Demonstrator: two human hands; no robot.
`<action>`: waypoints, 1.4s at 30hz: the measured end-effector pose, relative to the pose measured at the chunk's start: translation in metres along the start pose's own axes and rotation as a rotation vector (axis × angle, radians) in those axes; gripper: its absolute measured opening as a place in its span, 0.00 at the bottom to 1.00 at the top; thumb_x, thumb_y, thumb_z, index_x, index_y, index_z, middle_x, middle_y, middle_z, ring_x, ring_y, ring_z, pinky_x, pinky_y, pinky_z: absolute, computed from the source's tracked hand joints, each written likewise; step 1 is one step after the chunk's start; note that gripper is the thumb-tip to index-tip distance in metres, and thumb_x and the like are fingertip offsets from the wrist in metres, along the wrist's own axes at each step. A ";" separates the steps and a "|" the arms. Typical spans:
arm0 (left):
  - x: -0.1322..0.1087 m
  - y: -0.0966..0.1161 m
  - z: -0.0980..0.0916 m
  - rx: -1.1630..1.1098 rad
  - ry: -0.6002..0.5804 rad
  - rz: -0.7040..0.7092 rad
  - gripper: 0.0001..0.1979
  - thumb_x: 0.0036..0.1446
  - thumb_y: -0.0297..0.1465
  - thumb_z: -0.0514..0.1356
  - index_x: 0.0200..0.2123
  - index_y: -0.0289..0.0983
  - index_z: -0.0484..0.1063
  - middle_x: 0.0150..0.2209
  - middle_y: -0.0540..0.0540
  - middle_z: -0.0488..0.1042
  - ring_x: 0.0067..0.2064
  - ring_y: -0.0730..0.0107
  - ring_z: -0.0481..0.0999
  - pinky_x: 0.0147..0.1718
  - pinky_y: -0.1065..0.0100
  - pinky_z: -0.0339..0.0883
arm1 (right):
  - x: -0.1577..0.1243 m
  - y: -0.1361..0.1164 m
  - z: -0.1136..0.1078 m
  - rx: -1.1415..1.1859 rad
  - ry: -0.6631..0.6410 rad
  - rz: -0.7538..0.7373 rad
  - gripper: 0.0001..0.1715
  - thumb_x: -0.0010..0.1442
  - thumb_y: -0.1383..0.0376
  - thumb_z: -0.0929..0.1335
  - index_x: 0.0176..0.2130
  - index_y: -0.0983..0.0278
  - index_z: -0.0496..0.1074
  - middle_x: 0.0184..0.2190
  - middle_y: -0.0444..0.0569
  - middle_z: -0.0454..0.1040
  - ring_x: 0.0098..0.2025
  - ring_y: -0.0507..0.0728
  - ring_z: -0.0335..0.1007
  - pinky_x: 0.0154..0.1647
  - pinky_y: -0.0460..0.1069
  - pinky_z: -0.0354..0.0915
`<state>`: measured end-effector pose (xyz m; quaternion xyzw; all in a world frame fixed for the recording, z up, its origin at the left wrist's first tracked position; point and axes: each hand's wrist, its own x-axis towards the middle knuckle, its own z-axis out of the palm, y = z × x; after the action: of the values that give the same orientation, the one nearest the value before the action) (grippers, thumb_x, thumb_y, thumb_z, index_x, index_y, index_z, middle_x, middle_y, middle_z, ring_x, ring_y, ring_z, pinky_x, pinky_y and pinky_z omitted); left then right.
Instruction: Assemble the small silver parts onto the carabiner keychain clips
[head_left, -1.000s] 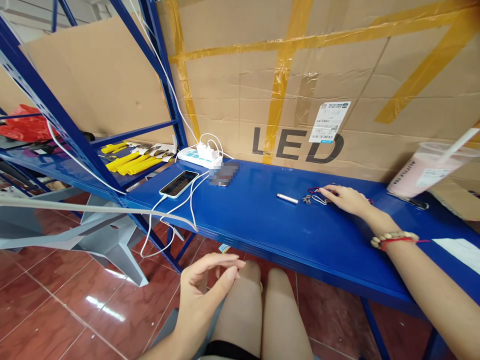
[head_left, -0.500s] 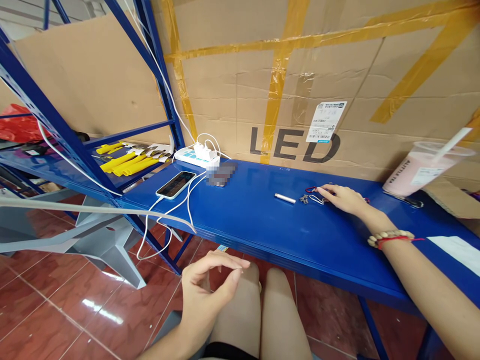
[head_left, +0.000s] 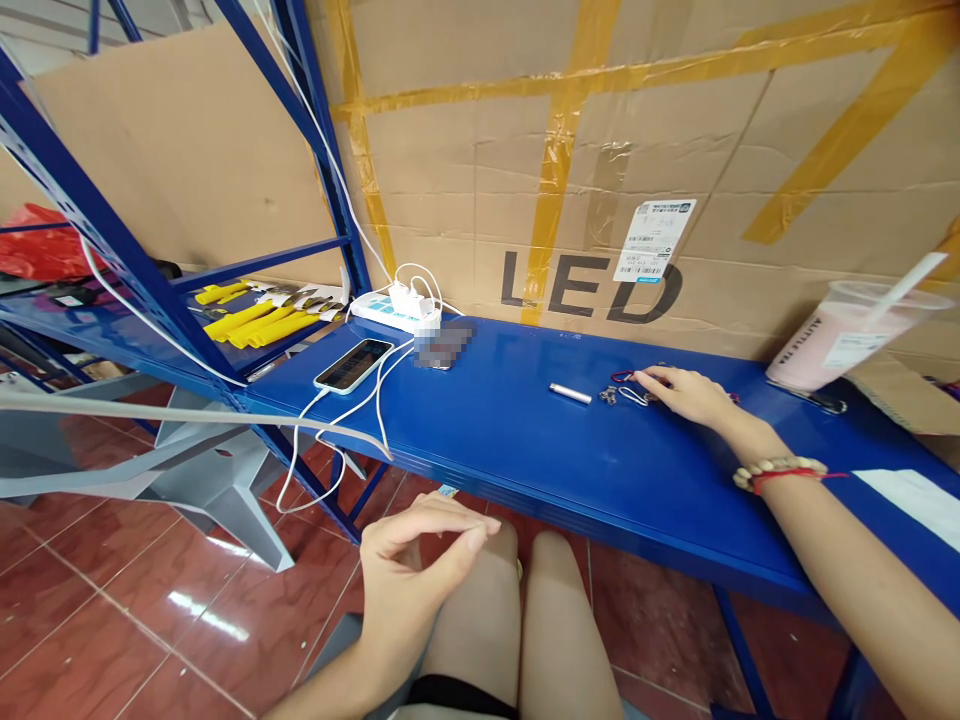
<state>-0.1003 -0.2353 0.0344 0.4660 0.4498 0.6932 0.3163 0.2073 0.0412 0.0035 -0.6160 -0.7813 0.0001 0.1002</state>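
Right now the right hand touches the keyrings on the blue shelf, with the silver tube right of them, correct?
No: in the head view the silver tube lies left of the keyrings; the right hand touches them on the blue shelf.

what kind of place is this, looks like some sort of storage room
Likely a storeroom or warehouse corner used as a workbench. A blue steel shelving rack serves as the table, a large taped brown cardboard box marked LED stands behind it, and yellow-handled tools lie on the neighbouring shelf.
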 end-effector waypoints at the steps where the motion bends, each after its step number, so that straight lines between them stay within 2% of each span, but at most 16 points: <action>1: -0.001 0.002 0.002 -0.018 0.031 -0.032 0.01 0.43 0.31 0.66 0.22 0.41 0.78 0.23 0.49 0.77 0.26 0.68 0.74 0.32 0.65 0.69 | 0.000 0.000 0.000 0.003 -0.001 0.002 0.34 0.58 0.43 0.51 0.45 0.56 0.71 0.41 0.48 0.76 0.43 0.66 0.70 0.40 0.58 0.63; 5: -0.003 0.009 0.010 -0.115 0.123 -0.205 0.08 0.42 0.30 0.66 0.31 0.41 0.79 0.29 0.48 0.79 0.23 0.72 0.72 0.32 0.65 0.70 | -0.002 0.000 -0.001 0.018 0.000 -0.003 0.33 0.58 0.43 0.51 0.45 0.56 0.71 0.39 0.48 0.76 0.42 0.65 0.70 0.41 0.58 0.63; 9: -0.004 0.013 0.012 -0.140 0.142 -0.263 0.10 0.41 0.29 0.66 0.32 0.40 0.79 0.30 0.48 0.79 0.22 0.73 0.71 0.32 0.65 0.70 | -0.002 -0.001 -0.002 0.024 -0.016 0.010 0.34 0.58 0.43 0.50 0.45 0.55 0.71 0.39 0.48 0.76 0.44 0.66 0.70 0.42 0.58 0.62; 13: -0.001 0.007 0.008 -0.093 0.132 -0.264 0.04 0.42 0.31 0.66 0.23 0.36 0.77 0.21 0.49 0.76 0.25 0.71 0.72 0.32 0.67 0.68 | -0.003 -0.003 -0.002 0.013 -0.027 0.028 0.34 0.58 0.43 0.50 0.46 0.55 0.70 0.42 0.48 0.75 0.45 0.67 0.69 0.43 0.59 0.62; 15: 0.001 0.001 0.002 -0.064 0.140 -0.295 0.10 0.45 0.36 0.64 0.21 0.34 0.76 0.19 0.48 0.74 0.24 0.71 0.71 0.29 0.69 0.65 | -0.004 -0.004 -0.003 0.011 -0.016 0.025 0.34 0.58 0.43 0.50 0.46 0.55 0.70 0.43 0.48 0.74 0.46 0.67 0.69 0.43 0.59 0.62; 18: 0.005 -0.010 -0.009 -0.101 0.140 -0.383 0.15 0.47 0.40 0.62 0.26 0.33 0.76 0.26 0.44 0.77 0.21 0.75 0.68 0.24 0.71 0.61 | -0.005 -0.004 -0.003 0.019 -0.008 0.014 0.33 0.58 0.44 0.50 0.45 0.55 0.71 0.42 0.48 0.75 0.45 0.66 0.69 0.43 0.59 0.62; 21: 0.005 -0.015 -0.015 -0.142 0.162 -0.434 0.15 0.46 0.39 0.64 0.32 0.33 0.76 0.31 0.43 0.78 0.23 0.76 0.69 0.25 0.72 0.61 | -0.005 -0.005 -0.004 0.029 -0.008 0.008 0.33 0.58 0.44 0.51 0.45 0.56 0.71 0.41 0.48 0.75 0.45 0.65 0.69 0.42 0.58 0.62; 24: 0.004 -0.014 -0.014 -0.176 0.208 -0.408 0.15 0.45 0.35 0.65 0.38 0.35 0.76 0.40 0.41 0.77 0.27 0.75 0.70 0.27 0.72 0.62 | -0.005 -0.005 -0.004 0.026 -0.014 0.021 0.33 0.58 0.44 0.51 0.46 0.56 0.71 0.43 0.49 0.75 0.46 0.66 0.68 0.43 0.58 0.61; 27: 0.003 -0.011 -0.010 -0.194 0.192 -0.373 0.19 0.43 0.33 0.66 0.42 0.37 0.75 0.47 0.41 0.74 0.28 0.74 0.71 0.25 0.73 0.60 | -0.005 -0.006 -0.005 0.022 -0.020 0.032 0.33 0.58 0.44 0.51 0.47 0.57 0.71 0.44 0.49 0.74 0.47 0.67 0.68 0.43 0.59 0.61; 30: 0.003 -0.007 -0.006 -0.186 0.189 -0.394 0.18 0.43 0.34 0.66 0.40 0.37 0.76 0.45 0.40 0.75 0.26 0.75 0.70 0.24 0.73 0.58 | -0.005 -0.006 -0.004 0.020 -0.017 0.023 0.33 0.58 0.45 0.51 0.47 0.57 0.71 0.42 0.49 0.75 0.46 0.66 0.68 0.42 0.57 0.62; 34: 0.001 -0.002 0.000 -0.151 0.200 -0.434 0.16 0.44 0.36 0.65 0.37 0.34 0.77 0.38 0.40 0.77 0.24 0.75 0.70 0.25 0.71 0.59 | -0.005 -0.006 -0.003 0.003 -0.014 0.036 0.33 0.59 0.45 0.51 0.47 0.57 0.71 0.43 0.50 0.75 0.45 0.65 0.69 0.41 0.56 0.63; 38: -0.001 0.001 0.004 -0.120 0.184 -0.434 0.15 0.45 0.37 0.64 0.36 0.35 0.78 0.36 0.41 0.78 0.23 0.75 0.70 0.25 0.71 0.59 | -0.004 -0.005 -0.004 0.010 -0.018 0.028 0.32 0.59 0.46 0.51 0.47 0.57 0.71 0.44 0.49 0.74 0.46 0.65 0.68 0.43 0.57 0.62; 42: 0.002 -0.002 0.003 -0.086 0.155 -0.447 0.15 0.47 0.39 0.62 0.36 0.35 0.78 0.34 0.42 0.78 0.27 0.71 0.73 0.29 0.70 0.62 | -0.004 -0.004 -0.004 0.019 -0.011 0.024 0.33 0.58 0.45 0.52 0.47 0.57 0.71 0.45 0.50 0.74 0.46 0.65 0.68 0.44 0.58 0.62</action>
<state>-0.0981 -0.2321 0.0332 0.2864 0.5345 0.6582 0.4461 0.2045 0.0358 0.0069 -0.6243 -0.7744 0.0121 0.1020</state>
